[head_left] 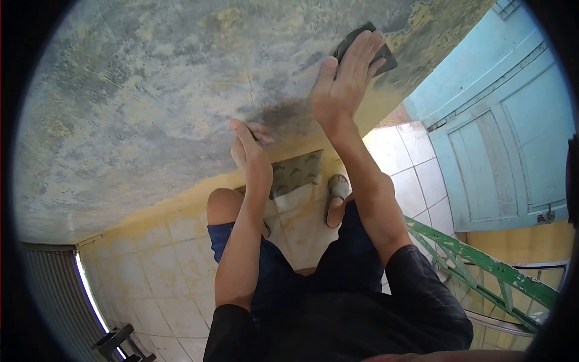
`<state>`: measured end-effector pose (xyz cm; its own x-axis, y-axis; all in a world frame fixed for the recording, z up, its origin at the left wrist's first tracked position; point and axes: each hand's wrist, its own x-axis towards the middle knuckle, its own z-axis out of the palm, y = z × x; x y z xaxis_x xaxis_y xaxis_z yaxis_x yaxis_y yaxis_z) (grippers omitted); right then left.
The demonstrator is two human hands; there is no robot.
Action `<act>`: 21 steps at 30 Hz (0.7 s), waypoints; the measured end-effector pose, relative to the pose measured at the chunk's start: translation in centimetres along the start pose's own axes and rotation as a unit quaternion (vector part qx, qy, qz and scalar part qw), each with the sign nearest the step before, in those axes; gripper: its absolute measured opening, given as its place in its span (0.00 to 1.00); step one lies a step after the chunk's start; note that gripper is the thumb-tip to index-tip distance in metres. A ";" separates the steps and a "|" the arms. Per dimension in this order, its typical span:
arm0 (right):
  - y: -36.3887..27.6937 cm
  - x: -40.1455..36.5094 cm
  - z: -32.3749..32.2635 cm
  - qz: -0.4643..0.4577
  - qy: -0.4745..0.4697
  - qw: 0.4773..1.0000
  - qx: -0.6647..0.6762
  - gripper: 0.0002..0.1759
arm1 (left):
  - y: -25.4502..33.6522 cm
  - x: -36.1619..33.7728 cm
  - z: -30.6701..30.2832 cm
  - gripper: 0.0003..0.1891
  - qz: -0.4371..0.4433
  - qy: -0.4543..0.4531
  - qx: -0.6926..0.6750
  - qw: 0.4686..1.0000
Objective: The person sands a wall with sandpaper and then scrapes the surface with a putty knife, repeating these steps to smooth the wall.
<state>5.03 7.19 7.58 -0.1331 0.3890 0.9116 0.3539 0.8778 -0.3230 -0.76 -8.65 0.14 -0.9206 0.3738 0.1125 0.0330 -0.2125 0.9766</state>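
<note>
My right hand (342,90) presses a dark piece of sandpaper (388,59) flat against the grey, patchy wall (157,90). Its fingers stretch over the sheet, and corners of it stick out on both sides. Lower and to the left, my left hand (249,154) is at the wall with its thumb up and fingers curled in. A thin dark edge shows between that thumb and the fingers; I cannot tell what it is. Close above the left hand, a short crack (251,90) runs down the wall surface.
A light blue door (506,151) stands at the right. A green metal frame with chipped paint (482,259) slants beside my right arm. Below is a stained tiled floor (163,265) with a patterned sheet (297,174) near my sandalled foot (336,202). A dark stool (117,341) is at lower left.
</note>
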 end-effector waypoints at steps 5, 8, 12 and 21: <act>1.8 -9.7 1.3 -0.121 -0.151 0.981 -0.026 0.43 | -0.4 0.3 -0.2 0.42 -0.013 -0.003 0.009 1.000; 1.1 -3.6 0.5 -0.089 -0.162 0.980 -0.078 0.42 | -0.4 1.1 0.1 0.41 0.014 0.001 -0.005 1.000; 1.2 -1.1 0.2 -0.012 0.033 0.999 0.011 0.42 | -0.3 0.4 -0.6 0.40 0.024 0.008 0.013 1.000; 1.6 -2.4 -0.1 -0.068 -0.079 0.992 -0.068 0.41 | -0.2 0.2 -0.6 0.41 0.051 0.012 0.022 0.998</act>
<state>5.98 7.66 4.91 -0.3268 0.3182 0.8899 0.4435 0.8831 -0.1529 -1.16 -9.05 -0.15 -0.9209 0.3297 0.2078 0.1435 -0.2089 0.9674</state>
